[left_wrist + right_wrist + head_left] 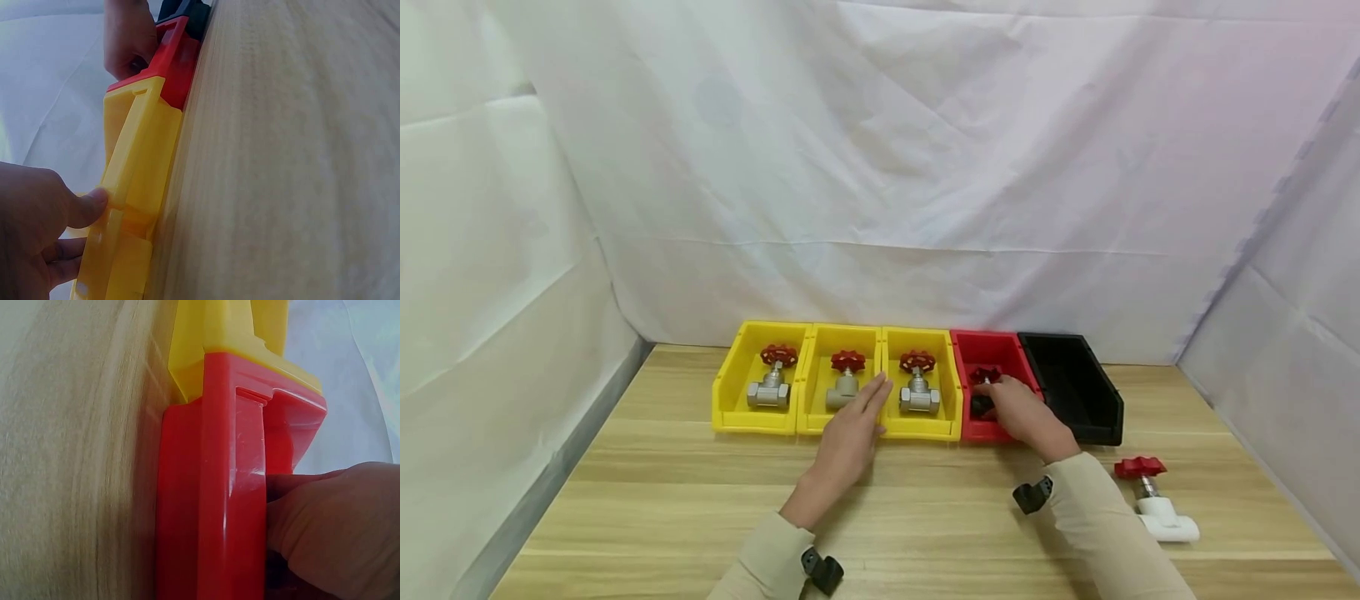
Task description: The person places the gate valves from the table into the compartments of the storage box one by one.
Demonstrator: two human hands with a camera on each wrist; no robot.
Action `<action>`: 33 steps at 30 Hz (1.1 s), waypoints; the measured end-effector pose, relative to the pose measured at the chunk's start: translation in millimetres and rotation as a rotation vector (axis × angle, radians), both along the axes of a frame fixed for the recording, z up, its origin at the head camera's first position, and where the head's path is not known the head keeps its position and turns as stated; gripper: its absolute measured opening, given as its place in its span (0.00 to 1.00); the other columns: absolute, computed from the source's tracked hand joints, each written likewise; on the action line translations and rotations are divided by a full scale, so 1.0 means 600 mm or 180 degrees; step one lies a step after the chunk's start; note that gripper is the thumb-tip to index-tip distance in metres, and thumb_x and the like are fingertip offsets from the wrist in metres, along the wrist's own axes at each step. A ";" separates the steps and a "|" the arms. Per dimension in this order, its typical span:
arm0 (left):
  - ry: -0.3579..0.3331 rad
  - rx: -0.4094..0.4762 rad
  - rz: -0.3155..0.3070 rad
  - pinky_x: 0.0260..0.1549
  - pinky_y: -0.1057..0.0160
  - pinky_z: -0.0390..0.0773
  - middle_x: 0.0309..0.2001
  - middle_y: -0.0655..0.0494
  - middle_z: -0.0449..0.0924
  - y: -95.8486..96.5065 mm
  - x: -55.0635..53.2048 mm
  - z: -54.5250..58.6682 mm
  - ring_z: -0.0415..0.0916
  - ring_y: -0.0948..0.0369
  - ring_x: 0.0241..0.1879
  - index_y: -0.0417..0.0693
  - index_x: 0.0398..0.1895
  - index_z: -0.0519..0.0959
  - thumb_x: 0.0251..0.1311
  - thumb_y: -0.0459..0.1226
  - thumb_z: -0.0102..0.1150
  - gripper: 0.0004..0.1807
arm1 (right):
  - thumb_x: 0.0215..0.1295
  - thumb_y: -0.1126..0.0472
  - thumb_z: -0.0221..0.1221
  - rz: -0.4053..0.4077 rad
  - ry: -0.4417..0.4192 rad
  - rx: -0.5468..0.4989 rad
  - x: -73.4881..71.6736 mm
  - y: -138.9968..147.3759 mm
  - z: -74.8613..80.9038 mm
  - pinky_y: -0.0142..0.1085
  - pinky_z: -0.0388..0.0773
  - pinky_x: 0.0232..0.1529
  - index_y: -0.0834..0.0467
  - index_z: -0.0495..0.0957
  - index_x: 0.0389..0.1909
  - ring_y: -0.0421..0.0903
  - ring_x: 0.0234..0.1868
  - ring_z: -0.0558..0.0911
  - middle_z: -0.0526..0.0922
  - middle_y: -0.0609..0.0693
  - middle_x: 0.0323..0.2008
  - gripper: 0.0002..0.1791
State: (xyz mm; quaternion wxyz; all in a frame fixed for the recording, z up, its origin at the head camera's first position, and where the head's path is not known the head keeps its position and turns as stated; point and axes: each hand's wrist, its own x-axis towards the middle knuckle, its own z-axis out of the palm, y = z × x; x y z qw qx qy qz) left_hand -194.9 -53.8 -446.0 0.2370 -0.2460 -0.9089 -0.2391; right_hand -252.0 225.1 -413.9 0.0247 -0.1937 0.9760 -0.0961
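My right hand (1021,408) reaches into the red bin (1032,367), its fingers round a dark-bodied valve (979,406) with a red handwheel; the fingertips are partly hidden. My left hand (848,432) rests at the wall between the middle and right yellow bins, fingers extended. In the left wrist view its thumb (94,205) touches the yellow rim. Three yellow bins stand in a row, each with a red-handled valve: a metal valve (769,393) at left, a beige-grey valve (846,385) in the middle and another metal valve (918,395) at right.
A black bin (1075,387) adjoins the red bin on the right. Nearer on the wooden table (700,500) lies a white valve (1165,521) with a red handwheel, beside my right sleeve. A white cloth (925,167) hangs behind the bins, with white side walls.
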 end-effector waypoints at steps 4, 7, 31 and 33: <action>0.0000 -0.0003 0.0012 0.29 0.65 0.78 0.69 0.49 0.61 0.000 0.000 -0.002 0.78 0.52 0.44 0.44 0.69 0.64 0.54 0.30 0.67 0.38 | 0.62 0.69 0.61 -0.0017 -0.0053 -0.0015 -0.001 -0.001 0.000 0.52 0.75 0.52 0.56 0.79 0.56 0.53 0.46 0.76 0.79 0.55 0.46 0.20; -0.0001 -0.0012 0.0009 0.29 0.66 0.78 0.69 0.49 0.61 0.000 0.000 -0.003 0.78 0.52 0.44 0.44 0.69 0.64 0.55 0.30 0.67 0.38 | 0.62 0.69 0.60 -0.0069 -0.0135 -0.0066 -0.002 -0.002 0.000 0.51 0.75 0.52 0.55 0.78 0.56 0.52 0.46 0.75 0.79 0.54 0.46 0.21; 0.0011 -0.0017 0.0026 0.30 0.65 0.79 0.69 0.49 0.61 -0.001 0.000 -0.003 0.77 0.51 0.47 0.44 0.69 0.64 0.54 0.30 0.67 0.38 | 0.64 0.72 0.56 -0.0137 -0.0012 -0.0026 0.016 -0.009 0.013 0.51 0.76 0.51 0.56 0.79 0.54 0.52 0.45 0.76 0.80 0.55 0.45 0.19; -0.0006 -0.0016 0.0030 0.30 0.64 0.79 0.69 0.49 0.61 0.000 0.000 -0.002 0.77 0.51 0.47 0.44 0.69 0.64 0.55 0.31 0.67 0.37 | 0.63 0.71 0.58 -0.0140 0.0042 -0.0022 0.024 -0.009 0.017 0.50 0.77 0.49 0.56 0.80 0.54 0.52 0.44 0.76 0.79 0.55 0.44 0.19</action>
